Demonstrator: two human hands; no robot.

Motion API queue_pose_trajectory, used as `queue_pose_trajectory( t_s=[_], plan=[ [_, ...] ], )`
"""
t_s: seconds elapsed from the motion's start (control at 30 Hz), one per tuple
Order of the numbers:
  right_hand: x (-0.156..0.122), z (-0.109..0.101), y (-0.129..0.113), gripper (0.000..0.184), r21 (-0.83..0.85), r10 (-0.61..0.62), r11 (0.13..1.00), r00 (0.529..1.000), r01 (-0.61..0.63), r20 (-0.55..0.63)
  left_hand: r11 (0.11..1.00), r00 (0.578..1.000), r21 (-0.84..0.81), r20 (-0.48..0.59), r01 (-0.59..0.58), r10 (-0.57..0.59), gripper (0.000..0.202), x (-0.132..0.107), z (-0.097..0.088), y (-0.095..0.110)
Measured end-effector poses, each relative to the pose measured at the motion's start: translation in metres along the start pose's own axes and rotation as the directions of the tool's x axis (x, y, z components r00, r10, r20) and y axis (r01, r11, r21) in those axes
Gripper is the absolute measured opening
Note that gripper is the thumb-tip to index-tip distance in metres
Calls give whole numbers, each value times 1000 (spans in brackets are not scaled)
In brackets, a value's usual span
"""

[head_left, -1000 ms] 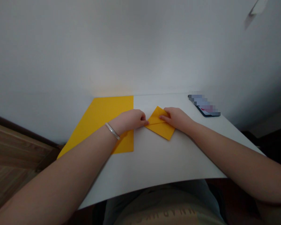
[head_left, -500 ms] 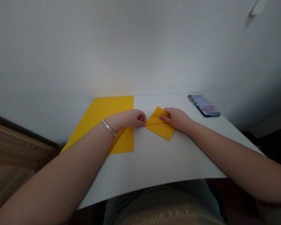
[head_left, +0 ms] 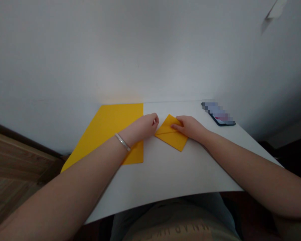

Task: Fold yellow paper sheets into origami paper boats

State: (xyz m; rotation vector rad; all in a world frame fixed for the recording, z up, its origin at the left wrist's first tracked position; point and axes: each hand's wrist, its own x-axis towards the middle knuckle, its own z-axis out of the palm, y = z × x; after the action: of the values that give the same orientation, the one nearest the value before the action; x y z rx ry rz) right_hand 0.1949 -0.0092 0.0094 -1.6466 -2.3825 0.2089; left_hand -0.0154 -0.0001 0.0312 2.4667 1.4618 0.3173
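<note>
Across the middle of the head view, on the white table [head_left: 180, 174]: folded yellow paper [head_left: 172, 139], set between the two hands like a tilted diamond, one corner toward the wall [head_left: 150, 50], one toward the person.
Right hand [head_left: 192, 126]: nearer of the two, touching the paper at its upper right edge; the thumb lies on top and the other fingers curl behind the far edge, so the grip is pinching the paper there.
Left hand [head_left: 147, 126]: just beside the paper's left corner; thumb and forefinger curl toward each other with a small gap showing between them. Whether this grip pinches or touches anything, I cannot tell.
Crease [head_left: 165, 133]: runs nearly crosswise from the left corner to the right thumb, so its line joins one hand's side to the other's. No clear long axis shows in the paper itself; from the left hand it lies to the right and slightly nearer the person.
Yellow sheet [head_left: 112, 117]: spread flat on the table's left part, larger than the folded piece, beneath the left wrist with its silver bangle [head_left: 122, 142].
Phone [head_left: 222, 117]: lying at the far right edge, apart from both hands, its screen blurred out.
</note>
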Motion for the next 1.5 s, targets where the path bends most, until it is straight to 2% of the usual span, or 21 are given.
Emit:
queue_pose_trajectory(
  t_s=[0.03, 0.07, 0.1, 0.17, 0.23, 0.3, 0.37, 0.6, 0.9, 1.17, 1.3, 1.5],
  plan=[
    [1, 0, 0, 27, 8, 5, 1000, 1000, -5, 2, 998, 987, 3, -144, -69, 69, 25, 0, 4, 3],
    [1, 0, 0, 29, 12, 14, 1000, 1000, -14, 1, 985, 956, 13, -237, -174, 172, 28, -1, 8, 6],
    [2, 0, 1, 30, 16, 24, 1000, 1000, -24, 0, 959, 923, 26, -266, -282, 279, 30, -2, 12, 8],
    [3, 1, 2, 29, 38, 29, 999, 1000, -29, -12, 902, 873, 50, -237, -428, 427, 40, -4, 20, 10],
    [3, 2, 3, 27, 72, 11, 997, 1000, -9, -25, 883, 873, 85, -134, -462, 469, 52, -5, 26, 9],
    [3, 3, 3, 27, 78, 11, 997, 1000, -9, -24, 895, 900, 111, -14, -432, 436, 61, -6, 30, 8],
    [3, 2, 3, 29, 51, 37, 998, 999, -36, -31, 909, 918, 132, 61, -396, 391, 64, -6, 32, 7],
    [0, 1, -4, 28, 1, 67, 998, 994, -68, -83, 919, 944, 233, 162, -319, 287, 64, -6, 32, 10],
    [-2, -2, 2, 29, 40, 128, 991, 991, -126, -51, 915, 956, 284, 138, -287, 257, 62, -7, 37, 5],
    [-4, 0, -2, 25, -29, 153, 987, 985, -156, -85, 938, 966, 232, 85, -256, 243, 54, -5, 36, 10],
    [-4, 1, -5, 27, -19, 141, 990, 987, -143, -80, 930, 957, 225, 54, -291, 287, 53, -4, 36, 10],
    [-4, 0, -11, 28, -54, 103, 993, 993, -107, -60, 920, 956, 261, 47, -291, 289, 54, -4, 37, 10]
  ],
)
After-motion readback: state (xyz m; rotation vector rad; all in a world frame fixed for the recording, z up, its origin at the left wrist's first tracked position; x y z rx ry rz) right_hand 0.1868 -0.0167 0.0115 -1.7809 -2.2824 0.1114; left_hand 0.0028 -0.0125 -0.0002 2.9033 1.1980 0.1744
